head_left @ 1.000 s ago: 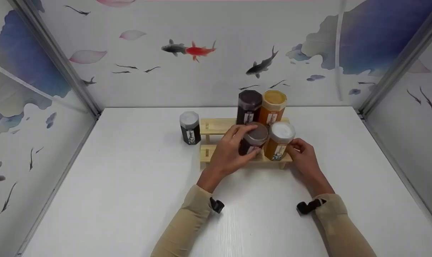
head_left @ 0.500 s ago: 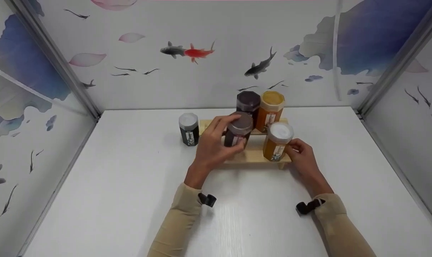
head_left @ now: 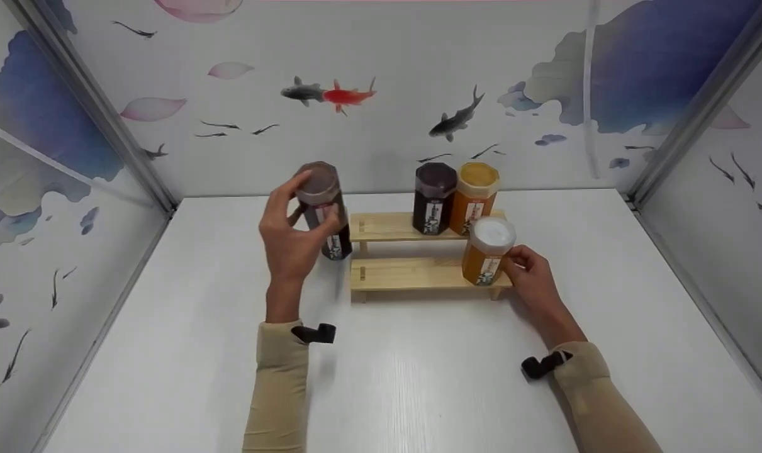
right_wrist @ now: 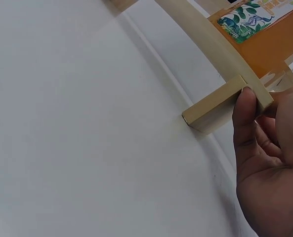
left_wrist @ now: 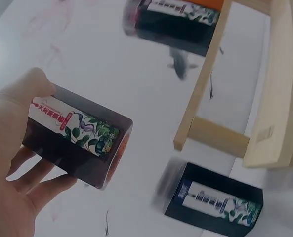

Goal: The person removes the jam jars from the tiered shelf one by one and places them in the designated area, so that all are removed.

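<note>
I have a dark faceted jar (head_left: 321, 189) gripped in the left hand (head_left: 286, 248).
Its fingers and thumb curve round the jar, left of the two-tier wooden rack (head_left: 381, 226); the right hand (head_left: 535, 277) pinches the rack's lower right end. My left wrist view bares the jar's base, hidden from the head view. Smooth pale planks (head_left: 409, 274) carry three more faceted jars (head_left: 474, 204); a black jar (head_left: 340, 248) stands on the tabletop (head_left: 393, 390).

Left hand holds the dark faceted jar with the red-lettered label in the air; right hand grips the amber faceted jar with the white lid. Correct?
Not quite: the right hand pinches the end of the pale wooden two-tier rack, not the amber jar; the right wrist view shows it. The left hand does hold the dark jar.
</note>
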`<state>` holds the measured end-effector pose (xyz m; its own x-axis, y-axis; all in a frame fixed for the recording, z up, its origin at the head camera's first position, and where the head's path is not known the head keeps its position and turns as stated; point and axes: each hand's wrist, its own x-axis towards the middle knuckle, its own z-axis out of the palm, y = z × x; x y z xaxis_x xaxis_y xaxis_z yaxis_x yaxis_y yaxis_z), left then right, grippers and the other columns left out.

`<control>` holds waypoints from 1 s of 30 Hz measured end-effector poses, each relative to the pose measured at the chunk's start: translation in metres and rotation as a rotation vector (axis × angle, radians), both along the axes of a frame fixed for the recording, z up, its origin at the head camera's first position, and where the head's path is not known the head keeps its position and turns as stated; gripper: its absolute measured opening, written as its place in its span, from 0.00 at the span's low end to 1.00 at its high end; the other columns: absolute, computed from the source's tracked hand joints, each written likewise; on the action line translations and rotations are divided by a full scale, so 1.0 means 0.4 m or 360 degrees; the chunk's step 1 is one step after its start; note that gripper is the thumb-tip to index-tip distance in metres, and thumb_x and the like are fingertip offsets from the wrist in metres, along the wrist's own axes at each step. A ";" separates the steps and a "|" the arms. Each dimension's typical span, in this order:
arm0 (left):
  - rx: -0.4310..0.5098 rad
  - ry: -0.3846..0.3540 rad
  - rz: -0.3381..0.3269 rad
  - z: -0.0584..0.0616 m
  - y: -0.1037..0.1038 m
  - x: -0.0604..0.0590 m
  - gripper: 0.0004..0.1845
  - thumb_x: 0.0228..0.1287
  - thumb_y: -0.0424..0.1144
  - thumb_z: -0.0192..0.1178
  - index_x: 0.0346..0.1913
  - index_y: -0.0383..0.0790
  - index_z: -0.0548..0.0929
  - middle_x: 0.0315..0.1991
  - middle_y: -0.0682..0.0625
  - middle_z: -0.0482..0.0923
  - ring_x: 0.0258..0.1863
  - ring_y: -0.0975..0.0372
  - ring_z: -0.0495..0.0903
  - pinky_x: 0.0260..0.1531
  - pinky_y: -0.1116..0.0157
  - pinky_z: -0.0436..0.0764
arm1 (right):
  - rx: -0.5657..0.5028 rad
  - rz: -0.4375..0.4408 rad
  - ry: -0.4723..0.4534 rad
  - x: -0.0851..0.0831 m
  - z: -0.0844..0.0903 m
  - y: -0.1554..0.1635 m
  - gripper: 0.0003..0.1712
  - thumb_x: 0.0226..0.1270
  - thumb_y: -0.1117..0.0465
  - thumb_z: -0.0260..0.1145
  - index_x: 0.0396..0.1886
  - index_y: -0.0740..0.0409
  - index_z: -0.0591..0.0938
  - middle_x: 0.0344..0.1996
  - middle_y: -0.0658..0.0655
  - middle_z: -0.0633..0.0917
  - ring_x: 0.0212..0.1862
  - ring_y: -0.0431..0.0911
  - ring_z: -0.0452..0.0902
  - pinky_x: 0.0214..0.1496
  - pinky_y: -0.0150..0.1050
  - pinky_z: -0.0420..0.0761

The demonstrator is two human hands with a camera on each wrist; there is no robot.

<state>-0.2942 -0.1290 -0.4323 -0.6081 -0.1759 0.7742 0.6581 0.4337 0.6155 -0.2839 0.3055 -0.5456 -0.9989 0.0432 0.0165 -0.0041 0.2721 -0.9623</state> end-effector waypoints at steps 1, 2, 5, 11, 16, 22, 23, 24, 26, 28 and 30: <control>0.0028 -0.0009 0.0036 -0.004 -0.020 -0.002 0.33 0.62 0.36 0.78 0.71 0.51 0.83 0.64 0.47 0.82 0.65 0.57 0.82 0.57 0.52 0.90 | 0.0004 0.0005 0.0016 0.000 -0.001 0.000 0.18 0.84 0.54 0.64 0.59 0.64 0.80 0.53 0.51 0.87 0.61 0.38 0.80 0.59 0.26 0.82; 0.0055 -0.0023 0.0069 -0.009 -0.039 -0.004 0.33 0.62 0.36 0.78 0.71 0.51 0.83 0.64 0.47 0.82 0.65 0.57 0.82 0.57 0.50 0.90 | 0.0007 0.0007 0.0026 0.000 -0.002 0.001 0.18 0.84 0.55 0.64 0.59 0.64 0.81 0.53 0.50 0.87 0.61 0.37 0.80 0.59 0.26 0.82; 0.0085 -0.0084 0.0150 -0.031 -0.083 -0.014 0.33 0.62 0.36 0.79 0.70 0.52 0.84 0.64 0.47 0.82 0.66 0.56 0.82 0.59 0.47 0.89 | 0.0005 0.0002 0.0007 0.001 -0.004 0.002 0.18 0.84 0.54 0.65 0.59 0.63 0.81 0.54 0.50 0.87 0.61 0.37 0.80 0.59 0.25 0.82; 0.0056 -0.0297 0.0235 -0.103 -0.125 -0.045 0.33 0.61 0.37 0.79 0.70 0.53 0.83 0.65 0.46 0.81 0.66 0.54 0.82 0.60 0.47 0.88 | 0.0003 -0.0014 -0.0030 -0.004 -0.011 0.005 0.18 0.85 0.54 0.64 0.61 0.62 0.80 0.56 0.51 0.87 0.63 0.38 0.78 0.60 0.25 0.81; 0.0096 -0.0420 0.0222 -0.175 -0.129 -0.067 0.33 0.60 0.36 0.80 0.69 0.49 0.83 0.64 0.44 0.81 0.63 0.51 0.82 0.58 0.48 0.88 | -0.0001 -0.0014 -0.0062 -0.009 -0.013 0.007 0.19 0.84 0.53 0.64 0.62 0.61 0.80 0.56 0.48 0.87 0.63 0.37 0.78 0.60 0.25 0.80; 0.0168 -0.0555 0.0147 -0.238 -0.120 -0.088 0.31 0.62 0.33 0.78 0.69 0.49 0.83 0.66 0.43 0.81 0.65 0.49 0.81 0.60 0.48 0.87 | 0.0032 -0.0011 -0.0076 -0.006 -0.004 0.006 0.20 0.85 0.51 0.63 0.63 0.61 0.79 0.61 0.54 0.85 0.65 0.40 0.77 0.60 0.24 0.80; 0.0174 -0.0572 0.0132 -0.244 -0.120 -0.090 0.31 0.62 0.32 0.77 0.69 0.49 0.83 0.66 0.43 0.81 0.66 0.49 0.81 0.61 0.47 0.86 | 0.0032 -0.0008 -0.0075 -0.005 -0.003 0.005 0.20 0.85 0.51 0.63 0.63 0.61 0.79 0.61 0.55 0.85 0.65 0.40 0.77 0.60 0.24 0.80; 0.0179 -0.0587 0.0114 -0.248 -0.122 -0.090 0.32 0.62 0.32 0.77 0.69 0.49 0.83 0.67 0.43 0.81 0.67 0.48 0.81 0.62 0.47 0.86 | 0.0036 0.0000 -0.0078 -0.005 -0.003 0.004 0.20 0.85 0.51 0.63 0.63 0.61 0.79 0.61 0.54 0.85 0.65 0.40 0.77 0.60 0.24 0.80; 0.0178 -0.0611 0.0080 -0.249 -0.125 -0.091 0.33 0.64 0.31 0.75 0.71 0.49 0.81 0.68 0.43 0.81 0.70 0.48 0.80 0.64 0.47 0.85 | 0.0022 0.0008 -0.0072 -0.003 -0.002 0.004 0.20 0.85 0.51 0.63 0.63 0.61 0.79 0.59 0.52 0.86 0.64 0.39 0.78 0.60 0.25 0.81; 0.0158 -0.0648 0.0038 -0.247 -0.132 -0.090 0.34 0.65 0.31 0.75 0.73 0.50 0.79 0.70 0.44 0.80 0.72 0.48 0.78 0.66 0.47 0.84 | 0.0010 0.0010 -0.0052 -0.003 -0.003 0.003 0.19 0.85 0.52 0.64 0.62 0.61 0.80 0.56 0.49 0.86 0.62 0.38 0.78 0.60 0.25 0.81; 0.0134 -0.0685 -0.0007 -0.243 -0.140 -0.089 0.36 0.66 0.31 0.74 0.75 0.51 0.76 0.71 0.43 0.79 0.75 0.49 0.77 0.69 0.47 0.82 | 0.0002 0.0011 -0.0033 -0.003 -0.004 0.004 0.18 0.85 0.53 0.64 0.61 0.62 0.80 0.54 0.47 0.87 0.61 0.37 0.79 0.59 0.25 0.81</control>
